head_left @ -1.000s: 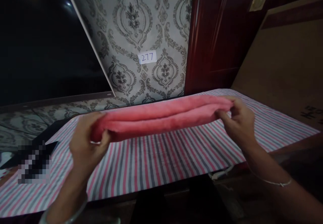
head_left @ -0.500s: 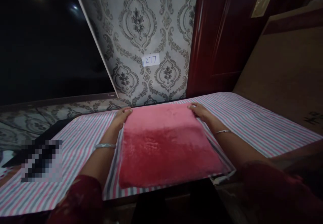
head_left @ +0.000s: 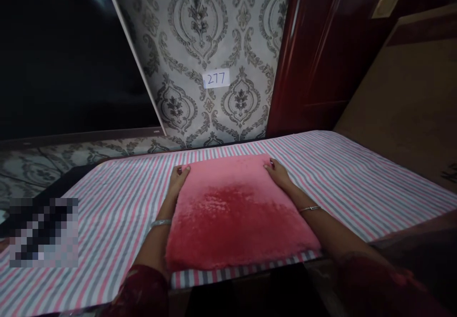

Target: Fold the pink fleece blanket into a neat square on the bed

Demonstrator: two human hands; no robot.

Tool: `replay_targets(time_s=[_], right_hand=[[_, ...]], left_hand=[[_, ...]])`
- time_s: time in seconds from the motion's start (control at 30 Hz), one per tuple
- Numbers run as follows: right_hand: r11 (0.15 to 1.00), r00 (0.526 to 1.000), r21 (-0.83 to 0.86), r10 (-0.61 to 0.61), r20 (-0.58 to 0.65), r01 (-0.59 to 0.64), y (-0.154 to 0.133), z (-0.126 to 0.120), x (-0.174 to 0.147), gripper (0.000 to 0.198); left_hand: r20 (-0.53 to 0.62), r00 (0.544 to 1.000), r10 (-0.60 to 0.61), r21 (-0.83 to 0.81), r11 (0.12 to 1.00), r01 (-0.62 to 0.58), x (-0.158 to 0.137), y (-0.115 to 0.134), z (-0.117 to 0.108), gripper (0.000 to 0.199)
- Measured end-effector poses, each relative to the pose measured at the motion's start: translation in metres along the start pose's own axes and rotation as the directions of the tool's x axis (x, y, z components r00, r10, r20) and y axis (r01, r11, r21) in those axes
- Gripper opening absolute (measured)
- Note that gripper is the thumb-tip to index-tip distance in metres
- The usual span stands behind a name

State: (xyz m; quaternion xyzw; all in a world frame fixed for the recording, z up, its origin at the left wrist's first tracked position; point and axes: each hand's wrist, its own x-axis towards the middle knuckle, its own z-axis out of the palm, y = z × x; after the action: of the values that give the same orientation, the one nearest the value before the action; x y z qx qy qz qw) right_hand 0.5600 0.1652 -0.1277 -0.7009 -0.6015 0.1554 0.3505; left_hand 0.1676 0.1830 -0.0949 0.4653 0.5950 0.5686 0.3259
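Note:
A square pink plush cushion cover [head_left: 235,212], by its look, lies on the striped tablecloth [head_left: 124,212] in front of me. Its pile shows a darker red patch across the middle and lower part. My left hand [head_left: 179,178] grips its far left corner, thumb on top and fingers curled at the edge. At the far right corner, my right hand [head_left: 279,173] pinches the plush the same way. The near edge rests close to the table's front edge. What the fingers do underneath is hidden.
A dark television screen [head_left: 71,64] stands at the back left. Behind the table is patterned wallpaper [head_left: 171,60] with a paper label [head_left: 216,78] reading 277. A dark red door [head_left: 317,55] and a large cardboard box [head_left: 410,88] are on the right. A pixelated patch covers the lower left.
Both hands have drawn slightly nearer with the cushion cover's far edge, baring a strip of striped cloth behind it. The view has shifted a little.

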Motion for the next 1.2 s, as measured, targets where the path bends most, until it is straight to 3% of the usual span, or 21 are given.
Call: replay_targets(time_s=[0.13, 0.33, 0.57, 0.7, 0.77, 0.87, 0.97, 1.07, 1.2], right_hand=[[1.000, 1.000, -0.002, 0.029, -0.003, -0.029, -0.009, -0.011, -0.003, 0.042], [0.999, 0.999, -0.032, 0.044, 0.000, -0.044, -0.025, -0.032, 0.012, 0.015], [0.990, 0.990, 0.056, 0.133, -0.036, -0.131, -0.032, -0.029, 0.029, 0.014], [0.967, 0.986, 0.193, 0.169, 0.003, -0.166, -0.025, -0.025, 0.027, 0.022], [0.940, 0.982, 0.283, 0.173, 0.080, -0.189, -0.021, -0.029, 0.024, 0.027], [0.889, 0.965, 0.400, 0.146, 0.219, -0.225, -0.015, -0.039, 0.019, 0.019], [0.846, 0.942, 0.474, 0.090, 0.324, -0.244, -0.011, -0.046, 0.014, 0.019], [0.822, 0.935, 0.540, -0.025, 0.353, -0.182, -0.009, -0.041, 0.010, 0.029], [0.888, 0.986, 0.458, -0.109, 0.127, 0.039, -0.006, -0.026, 0.014, 0.035]], left_hand=[[-0.010, 0.999, 0.048, -0.057, 0.997, -0.048, -0.003, -0.004, -0.006, 0.042], [0.115, 0.990, 0.078, -0.167, 0.984, -0.058, -0.009, -0.005, -0.011, 0.052], [0.217, 0.969, 0.115, -0.171, 0.982, -0.078, -0.009, -0.009, -0.013, 0.061], [0.141, 0.977, 0.159, -0.097, 0.985, -0.146, -0.007, -0.010, -0.007, 0.044], [0.083, 0.979, 0.187, -0.047, 0.982, -0.183, -0.006, -0.009, -0.006, 0.031], [-0.014, 0.968, 0.249, 0.028, 0.968, -0.249, -0.002, -0.006, -0.006, 0.016], [-0.050, 0.953, 0.299, 0.076, 0.952, -0.295, -0.002, -0.002, -0.005, 0.018], [-0.028, 0.946, 0.324, 0.107, 0.942, -0.319, -0.003, -0.002, -0.002, 0.025], [-0.033, 0.938, 0.344, 0.152, 0.930, -0.336, -0.001, -0.003, 0.000, 0.025]])
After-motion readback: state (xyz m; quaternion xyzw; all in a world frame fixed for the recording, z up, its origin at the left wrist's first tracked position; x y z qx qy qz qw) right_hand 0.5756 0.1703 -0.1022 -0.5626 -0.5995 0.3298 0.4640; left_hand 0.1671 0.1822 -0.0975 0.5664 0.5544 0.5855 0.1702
